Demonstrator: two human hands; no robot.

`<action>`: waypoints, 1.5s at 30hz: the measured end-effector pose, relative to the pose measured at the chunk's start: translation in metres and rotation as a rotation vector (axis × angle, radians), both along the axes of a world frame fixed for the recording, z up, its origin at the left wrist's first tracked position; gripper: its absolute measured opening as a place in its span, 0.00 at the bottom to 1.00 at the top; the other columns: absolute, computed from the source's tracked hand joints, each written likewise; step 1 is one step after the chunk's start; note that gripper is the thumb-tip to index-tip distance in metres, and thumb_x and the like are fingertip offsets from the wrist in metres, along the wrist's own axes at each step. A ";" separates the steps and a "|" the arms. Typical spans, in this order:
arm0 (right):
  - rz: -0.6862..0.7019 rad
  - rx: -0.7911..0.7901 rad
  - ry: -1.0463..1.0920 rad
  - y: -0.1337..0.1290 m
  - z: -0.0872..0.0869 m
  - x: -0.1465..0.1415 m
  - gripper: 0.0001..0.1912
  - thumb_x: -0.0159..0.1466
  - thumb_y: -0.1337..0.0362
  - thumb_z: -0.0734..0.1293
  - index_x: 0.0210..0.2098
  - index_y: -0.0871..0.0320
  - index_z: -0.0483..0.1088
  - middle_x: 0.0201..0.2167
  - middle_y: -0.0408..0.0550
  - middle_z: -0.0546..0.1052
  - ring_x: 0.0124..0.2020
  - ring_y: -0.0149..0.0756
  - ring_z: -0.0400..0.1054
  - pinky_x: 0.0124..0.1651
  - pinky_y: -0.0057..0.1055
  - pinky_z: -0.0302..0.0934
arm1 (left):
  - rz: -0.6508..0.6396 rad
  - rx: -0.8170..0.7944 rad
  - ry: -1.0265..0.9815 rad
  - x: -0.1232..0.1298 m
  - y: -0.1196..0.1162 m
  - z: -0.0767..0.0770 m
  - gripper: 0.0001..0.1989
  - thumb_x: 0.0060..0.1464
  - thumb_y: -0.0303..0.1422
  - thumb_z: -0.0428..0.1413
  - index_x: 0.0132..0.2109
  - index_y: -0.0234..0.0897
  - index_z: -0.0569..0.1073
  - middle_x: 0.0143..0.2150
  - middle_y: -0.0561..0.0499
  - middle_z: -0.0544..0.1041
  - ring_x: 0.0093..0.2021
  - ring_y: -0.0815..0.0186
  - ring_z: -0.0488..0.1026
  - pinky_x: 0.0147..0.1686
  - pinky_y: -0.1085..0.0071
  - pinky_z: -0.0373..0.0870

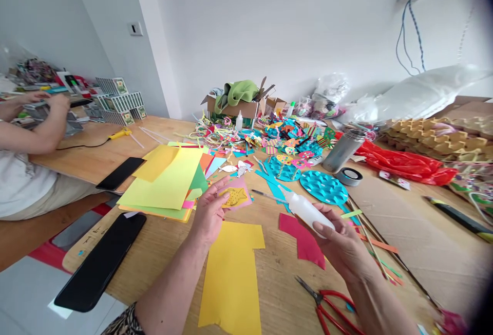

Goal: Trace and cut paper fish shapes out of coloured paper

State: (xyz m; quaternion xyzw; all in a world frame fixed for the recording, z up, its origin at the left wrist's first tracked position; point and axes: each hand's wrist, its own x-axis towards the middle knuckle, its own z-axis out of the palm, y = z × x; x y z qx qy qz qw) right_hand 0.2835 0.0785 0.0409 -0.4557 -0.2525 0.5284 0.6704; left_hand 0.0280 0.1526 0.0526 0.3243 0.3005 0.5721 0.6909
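Note:
My left hand (211, 211) holds a small pink card (244, 202) by its left edge; a yellow fish shape (233, 197) with dark markings lies on the card. In my right hand (337, 235) is a white squeeze bottle (308, 212), tilted, its nozzle pointing up and left toward the card but apart from it. Below the hands lies a yellow paper sheet (231, 278) with a cut-out corner. A dark pink paper piece (302, 240) is partly under the bottle. Red-handled scissors (321, 301) rest near my right forearm.
Stacked coloured paper (157, 186) and two black phones (102, 260) are at left. Behind are blue egg-tray pieces (323, 187), paper fish, a metal flask (344, 151) and a full cardboard box (231, 106). Cardboard (408, 227) lies right. Another person's arms (42, 124) are far left.

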 end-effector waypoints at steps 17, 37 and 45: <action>0.348 -0.104 -0.598 0.035 -0.020 0.014 0.26 0.44 0.53 0.77 0.40 0.56 0.73 0.38 0.48 0.78 0.37 0.42 0.71 0.40 0.35 0.65 | 0.212 0.180 0.243 -0.001 0.009 -0.018 0.24 0.49 0.34 0.60 0.54 0.37 0.73 0.54 0.44 0.74 0.52 0.58 0.71 0.47 0.68 0.68; 0.337 -0.110 -1.108 0.048 -0.029 0.017 0.24 0.47 0.59 0.71 0.43 0.57 0.71 0.42 0.50 0.78 0.43 0.48 0.71 0.46 0.39 0.64 | 0.107 0.263 0.350 0.004 0.009 -0.032 0.24 0.52 0.35 0.57 0.57 0.35 0.70 0.57 0.41 0.72 0.53 0.55 0.71 0.49 0.65 0.69; 0.184 -0.063 -1.150 0.037 0.004 -0.010 0.21 0.56 0.47 0.66 0.43 0.53 0.74 0.47 0.51 0.77 0.49 0.50 0.69 0.51 0.45 0.60 | 0.039 0.268 0.356 0.006 0.003 -0.027 0.25 0.52 0.35 0.58 0.57 0.37 0.70 0.59 0.42 0.70 0.57 0.55 0.68 0.51 0.65 0.67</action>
